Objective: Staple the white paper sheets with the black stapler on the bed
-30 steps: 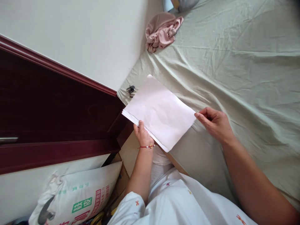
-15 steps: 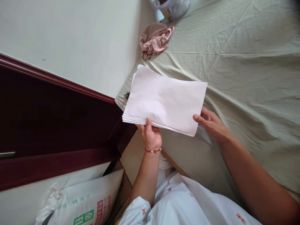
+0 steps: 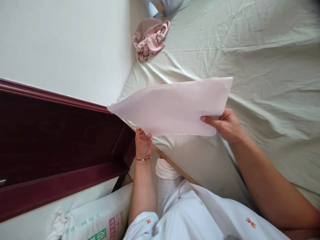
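White sheets of paper point(image 3: 172, 108) hang in front of me above the bed, tilted, with the left end bending down. My right hand point(image 3: 227, 125) grips their right end, thumb on the near face and fingers behind. Below the lower left edge of the paper is my left hand point(image 3: 143, 144), wearing a red beaded bracelet point(image 3: 143, 159). Its fingers are bent and apart from the thumb, and nothing shows between them. How many sheets there are is hidden behind the front one.
A wrinkled pale green sheet point(image 3: 270, 83) covers the bed. Crumpled pink cloth point(image 3: 151, 40) lies by the white wall point(image 3: 65, 43), near a clear plastic container point(image 3: 171, 6). Dark red furniture point(image 3: 55, 140) stands at left, above a white printed sack point(image 3: 100, 213).
The paper has tilted up and its stack edges at lower left no longer show. My left hand has come off the paper and moved left. My right hand has closed further over its end.
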{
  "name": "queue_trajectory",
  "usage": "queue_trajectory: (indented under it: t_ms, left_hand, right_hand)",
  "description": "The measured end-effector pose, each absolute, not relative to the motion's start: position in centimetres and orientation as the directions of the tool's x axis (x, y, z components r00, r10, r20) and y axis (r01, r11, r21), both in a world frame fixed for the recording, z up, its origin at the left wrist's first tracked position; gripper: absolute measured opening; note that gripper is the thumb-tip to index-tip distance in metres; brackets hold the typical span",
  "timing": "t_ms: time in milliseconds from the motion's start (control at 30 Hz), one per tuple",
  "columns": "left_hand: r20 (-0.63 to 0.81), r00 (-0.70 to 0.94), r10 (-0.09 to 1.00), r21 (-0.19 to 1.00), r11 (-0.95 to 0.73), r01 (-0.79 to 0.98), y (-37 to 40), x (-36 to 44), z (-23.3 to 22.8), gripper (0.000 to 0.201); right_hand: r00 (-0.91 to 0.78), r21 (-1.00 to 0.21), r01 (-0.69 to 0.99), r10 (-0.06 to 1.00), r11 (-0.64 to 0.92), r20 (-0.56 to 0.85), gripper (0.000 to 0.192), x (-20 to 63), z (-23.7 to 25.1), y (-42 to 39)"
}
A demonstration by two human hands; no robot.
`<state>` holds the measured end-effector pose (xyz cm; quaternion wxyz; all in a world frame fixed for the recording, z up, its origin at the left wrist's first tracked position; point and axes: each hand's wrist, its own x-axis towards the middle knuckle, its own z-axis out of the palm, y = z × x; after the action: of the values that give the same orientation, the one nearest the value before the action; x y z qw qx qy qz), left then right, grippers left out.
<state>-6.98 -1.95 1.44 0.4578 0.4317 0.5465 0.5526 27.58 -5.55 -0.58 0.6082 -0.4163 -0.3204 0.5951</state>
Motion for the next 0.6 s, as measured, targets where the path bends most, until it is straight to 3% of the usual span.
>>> queue_trajectory:
  t_ms: [100, 233, 333, 433, 533, 600]
  left_hand:
    - [-0.01, -0.164, 0.986, 0.994, 0.027, 0.103, -1.7, -6.7, 2.1, 0.059]
    - [0.027, -0.206, 0.978, 0.994, -0.005, 0.106, -1.8, -6.9, 2.2, 0.035]
    - [-0.024, -0.19, 0.982, 0.989, 0.052, 0.14, -2.0, -7.9, 1.4, 0.049]
    - [-0.051, -0.134, 0.99, 0.988, 0.07, 0.14, -2.2, -8.7, 0.3, 0.039]
    - [-0.061, -0.128, 0.99, 0.995, 0.07, 0.073, -2.2, -8.8, -0.4, 0.06]
    - [-0.06, -0.138, 0.989, 0.994, 0.071, 0.078, -2.1, -8.6, -0.2, 0.061]
  right_hand:
    - [0.141, -0.92, -0.388, 0.99, 0.052, -0.004, 0.022, 27.6, -0.4, -5.7]
    - [0.227, -0.934, -0.288, 0.963, 0.21, 0.147, 0.017, 27.5, -0.1, -5.9]
    - [0.201, -0.942, -0.233, 0.96, 0.24, 0.195, 0.02, 27.5, 0.1, -5.9]
    - [0.122, -0.966, -0.119, 0.969, 0.227, 0.213, 0.024, 27.6, 0.0, -5.6]
    - [0.018, -0.962, 0.0, 0.961, 0.274, 0.274, 0.018, 27.7, -0.1, -5.2]
    - [-0.03, -0.946, 0.003, 0.946, 0.324, 0.324, 0.017, 27.7, -0.1, -5.1]
